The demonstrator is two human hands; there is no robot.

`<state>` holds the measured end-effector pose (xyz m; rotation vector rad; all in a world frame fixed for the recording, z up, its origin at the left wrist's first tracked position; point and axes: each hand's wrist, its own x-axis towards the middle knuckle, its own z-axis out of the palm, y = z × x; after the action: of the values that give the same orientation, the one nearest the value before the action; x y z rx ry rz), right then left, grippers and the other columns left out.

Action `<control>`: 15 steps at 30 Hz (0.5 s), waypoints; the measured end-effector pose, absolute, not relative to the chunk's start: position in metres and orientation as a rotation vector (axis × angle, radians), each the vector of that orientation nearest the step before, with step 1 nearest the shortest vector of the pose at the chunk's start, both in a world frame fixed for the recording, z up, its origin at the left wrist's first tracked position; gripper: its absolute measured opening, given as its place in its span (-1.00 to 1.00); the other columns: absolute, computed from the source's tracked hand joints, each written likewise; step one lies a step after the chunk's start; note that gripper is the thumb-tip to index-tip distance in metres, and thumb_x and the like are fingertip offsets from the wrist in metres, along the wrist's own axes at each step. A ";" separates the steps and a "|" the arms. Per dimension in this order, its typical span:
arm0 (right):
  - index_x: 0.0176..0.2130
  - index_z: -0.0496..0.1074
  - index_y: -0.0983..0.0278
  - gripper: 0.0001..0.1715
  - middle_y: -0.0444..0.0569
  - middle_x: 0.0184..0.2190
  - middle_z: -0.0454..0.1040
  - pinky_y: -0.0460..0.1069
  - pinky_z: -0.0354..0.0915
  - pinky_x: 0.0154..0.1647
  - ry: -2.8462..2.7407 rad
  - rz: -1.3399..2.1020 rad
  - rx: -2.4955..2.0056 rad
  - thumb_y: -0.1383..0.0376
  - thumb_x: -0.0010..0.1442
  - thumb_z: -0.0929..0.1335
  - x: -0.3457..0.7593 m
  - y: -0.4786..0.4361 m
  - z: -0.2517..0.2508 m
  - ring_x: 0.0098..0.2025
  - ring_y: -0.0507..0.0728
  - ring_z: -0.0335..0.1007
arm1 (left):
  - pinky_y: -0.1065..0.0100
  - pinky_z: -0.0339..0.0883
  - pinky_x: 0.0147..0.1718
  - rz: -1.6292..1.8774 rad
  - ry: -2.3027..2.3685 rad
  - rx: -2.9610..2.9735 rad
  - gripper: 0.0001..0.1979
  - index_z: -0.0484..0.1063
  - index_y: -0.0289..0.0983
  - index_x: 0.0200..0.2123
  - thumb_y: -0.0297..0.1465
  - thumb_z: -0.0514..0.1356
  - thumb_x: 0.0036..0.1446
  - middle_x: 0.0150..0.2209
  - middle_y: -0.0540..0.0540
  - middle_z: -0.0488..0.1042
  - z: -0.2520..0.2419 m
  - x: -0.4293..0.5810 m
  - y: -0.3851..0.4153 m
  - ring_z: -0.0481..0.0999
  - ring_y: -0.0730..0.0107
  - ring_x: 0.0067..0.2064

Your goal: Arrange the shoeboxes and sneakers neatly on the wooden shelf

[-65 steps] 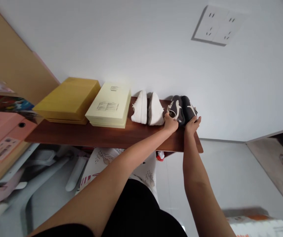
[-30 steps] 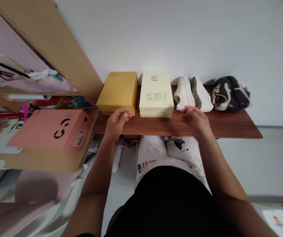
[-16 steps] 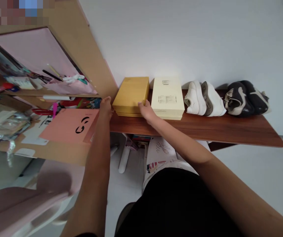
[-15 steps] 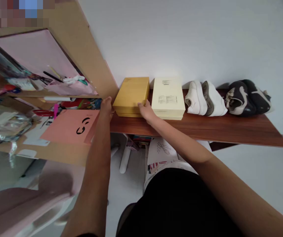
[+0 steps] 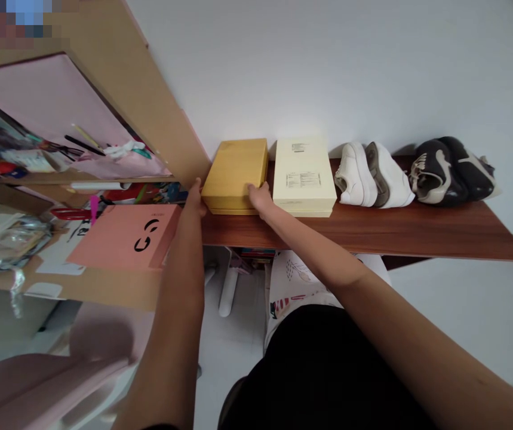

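At the left, a desk [image 5: 113, 289] bears papers [image 5: 61, 251], plastic wrapping and a pink box [image 5: 122, 236], with a pink chair [image 5: 99, 340] before it and a wooden panel [image 5: 153, 101] rising behind to meet the white wall [image 5: 328, 71]. Right of the panel, a brown shelf [image 5: 399, 230] runs along the wall above a pale floor [image 5: 457, 298]. The yellow box [image 5: 236, 170] sits at the shelf's left end, grasped between the person's two hands: the left hand [image 5: 196, 197] closed on its left side, the right hand [image 5: 260, 198] on its front right corner, thumb on top. Next along the shelf stand a cream box [image 5: 303, 170], just beside the yellow one, then white shoes [image 5: 357, 179] and, at the right, black shoes [image 5: 433, 173]. The top left corner is pixelated, and the small items on the desk blur together. The left forearm covers part of the pink box's right end; the left fingertips are partly out of sight, and the right fingers go down between the yellow and cream boxes. Print on the cream box is too small to read. A black top hides much of the patterned trousers [image 5: 298, 275].
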<state>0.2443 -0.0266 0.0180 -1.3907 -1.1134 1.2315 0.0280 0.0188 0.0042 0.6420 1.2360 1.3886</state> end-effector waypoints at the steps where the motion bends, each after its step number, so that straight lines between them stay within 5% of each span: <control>1: 0.40 -0.08 0.48 -0.12 0.32 0.33 0.22 0.24 0.07 0.42 -1.064 1.256 -1.439 0.08 0.32 0.25 0.244 -0.028 0.019 0.38 0.34 0.17 | 0.13 0.53 -0.03 1.401 1.212 0.637 -0.48 0.52 -0.32 -0.02 0.00 0.14 0.26 -0.13 -0.31 0.63 0.003 0.029 0.017 0.65 0.05 -0.04; 10: 0.39 0.05 0.44 0.00 0.25 0.34 0.25 0.22 0.06 0.43 -1.048 1.349 -1.425 -0.22 0.32 0.18 0.253 -0.037 0.011 0.40 0.34 0.13 | 0.16 0.54 -0.01 1.436 1.195 0.542 -0.57 0.54 -0.31 0.02 -0.16 0.08 0.31 -0.13 -0.24 0.66 -0.009 0.042 0.001 0.66 0.18 -0.05; 15: 0.37 0.12 0.39 -0.10 0.21 0.33 0.27 0.24 0.03 0.43 -1.059 1.326 -1.450 -0.18 0.36 0.15 0.252 -0.042 0.005 0.39 0.32 0.15 | 0.21 0.58 -0.11 1.361 1.241 0.582 -0.66 0.54 -0.27 0.02 -0.36 0.08 0.26 -0.17 -0.20 0.66 -0.008 0.039 -0.009 0.67 0.22 -0.10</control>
<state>0.2519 -0.0419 0.0054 -1.4497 -1.0593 1.3256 0.0386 -0.0089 -0.0084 0.5822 1.2412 1.3607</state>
